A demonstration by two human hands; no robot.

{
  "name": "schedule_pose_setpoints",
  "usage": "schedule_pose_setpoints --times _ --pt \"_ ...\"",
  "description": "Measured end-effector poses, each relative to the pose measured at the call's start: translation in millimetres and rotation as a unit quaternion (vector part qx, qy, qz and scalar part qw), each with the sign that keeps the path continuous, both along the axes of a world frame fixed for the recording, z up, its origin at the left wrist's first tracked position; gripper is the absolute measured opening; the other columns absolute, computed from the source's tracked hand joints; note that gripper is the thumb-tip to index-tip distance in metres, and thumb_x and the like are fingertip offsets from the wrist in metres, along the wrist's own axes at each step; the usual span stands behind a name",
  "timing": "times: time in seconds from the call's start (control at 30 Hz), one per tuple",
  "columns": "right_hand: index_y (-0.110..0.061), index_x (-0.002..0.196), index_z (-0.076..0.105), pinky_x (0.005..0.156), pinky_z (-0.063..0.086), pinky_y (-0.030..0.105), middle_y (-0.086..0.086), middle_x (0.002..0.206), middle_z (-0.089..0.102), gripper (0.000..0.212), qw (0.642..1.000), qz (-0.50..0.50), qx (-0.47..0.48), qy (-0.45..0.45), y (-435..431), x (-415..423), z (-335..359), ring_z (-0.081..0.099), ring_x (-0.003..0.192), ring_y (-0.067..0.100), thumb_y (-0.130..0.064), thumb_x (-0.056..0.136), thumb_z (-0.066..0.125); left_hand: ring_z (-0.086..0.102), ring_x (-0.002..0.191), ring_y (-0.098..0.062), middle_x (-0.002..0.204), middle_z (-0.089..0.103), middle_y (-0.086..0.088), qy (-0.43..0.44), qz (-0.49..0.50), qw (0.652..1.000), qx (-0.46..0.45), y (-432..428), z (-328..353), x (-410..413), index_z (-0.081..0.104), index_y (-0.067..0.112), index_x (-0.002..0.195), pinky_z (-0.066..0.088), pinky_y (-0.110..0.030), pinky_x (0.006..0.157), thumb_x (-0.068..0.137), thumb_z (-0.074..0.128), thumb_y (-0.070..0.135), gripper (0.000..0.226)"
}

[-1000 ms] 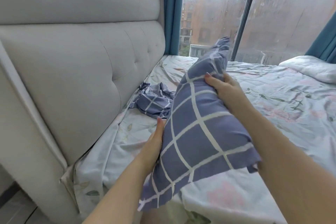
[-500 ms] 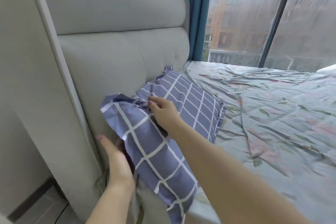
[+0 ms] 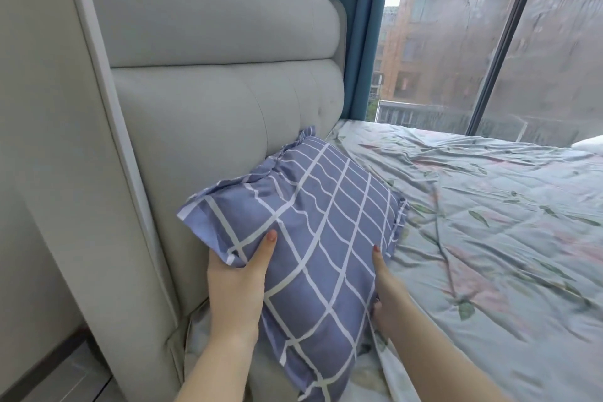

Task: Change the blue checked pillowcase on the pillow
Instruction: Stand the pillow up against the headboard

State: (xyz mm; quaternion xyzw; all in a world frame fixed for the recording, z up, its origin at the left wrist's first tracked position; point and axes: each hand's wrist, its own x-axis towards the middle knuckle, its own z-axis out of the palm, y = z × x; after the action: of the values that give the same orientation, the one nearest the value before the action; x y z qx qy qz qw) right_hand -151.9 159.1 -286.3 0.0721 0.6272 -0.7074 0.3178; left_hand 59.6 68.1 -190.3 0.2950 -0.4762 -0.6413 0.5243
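Observation:
A pillow in a blue checked pillowcase [image 3: 313,238] lies at the head of the bed, its far ruffled edge touching the grey padded headboard [image 3: 212,114]. My left hand [image 3: 236,284] grips the pillow's near left side, thumb on top of the cloth near the flat flap corner. My right hand [image 3: 386,290] holds the right edge, thumb on top and fingers tucked underneath. Both forearms reach in from the bottom of the view. The loose blue checked cloth seen earlier is hidden from view.
The bed carries a pale floral sheet [image 3: 489,222], wrinkled. A white pillow corner [image 3: 590,143] shows at the far right. Blue curtain [image 3: 355,29] and a large window stand behind the bed. Floor [image 3: 65,378] lies to the left of the headboard.
The pillow went from being held up over the bed to lying against the headboard. My right hand shifted from the pillow's top to its right edge; my left hand took the left side.

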Motion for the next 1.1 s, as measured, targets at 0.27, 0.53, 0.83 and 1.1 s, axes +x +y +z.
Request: schedule_pose_setpoints --times 0.27,0.53,0.83,1.1 --pt "-0.009 0.130 0.059 0.094 0.052 0.057 0.013 0.115 0.071 0.056 0.979 -0.023 -0.193 0.063 -11.8 -10.3 21.1 0.069 0.102 0.035 -0.038 0.084 0.071 0.068 0.106 -0.011 0.111 0.073 0.009 0.015 -0.038 0.999 -0.010 1.6 3.2 -7.9 0.068 0.032 0.111 0.049 -0.038 0.090 0.069 0.082 0.023 0.045" --pt "-0.022 0.115 0.066 0.086 0.059 0.046 0.009 0.112 0.073 0.040 0.990 0.099 -0.058 0.080 -22.6 -47.3 5.8 0.070 0.099 0.033 -0.054 0.095 0.053 0.063 0.092 -0.001 0.086 0.069 0.021 -0.096 0.107 0.990 -0.012 0.5 -8.8 -15.8 0.067 0.026 0.102 0.044 -0.024 0.079 0.072 0.084 0.022 0.035" --pt "-0.008 0.134 0.041 0.097 0.045 0.056 0.011 0.133 0.048 0.064 0.979 -0.066 -0.190 -0.034 -18.8 -130.4 11.0 0.059 0.107 0.041 -0.061 0.099 0.031 0.056 0.108 -0.013 0.108 0.061 0.018 -0.086 0.172 0.981 0.035 2.0 -9.3 -35.7 0.058 0.024 0.129 0.042 -0.032 0.092 0.068 0.082 0.042 0.068" --pt "0.009 0.139 0.038 0.107 0.041 0.048 0.027 0.130 0.054 0.096 0.994 -0.022 -0.096 -0.055 -28.0 -158.5 0.0 0.052 0.125 0.041 -0.073 0.093 0.020 0.058 0.113 -0.010 0.120 0.061 0.017 -0.056 0.157 0.985 0.032 3.6 -3.3 -40.8 0.056 0.029 0.133 0.045 -0.038 0.101 0.046 0.079 0.051 0.093"
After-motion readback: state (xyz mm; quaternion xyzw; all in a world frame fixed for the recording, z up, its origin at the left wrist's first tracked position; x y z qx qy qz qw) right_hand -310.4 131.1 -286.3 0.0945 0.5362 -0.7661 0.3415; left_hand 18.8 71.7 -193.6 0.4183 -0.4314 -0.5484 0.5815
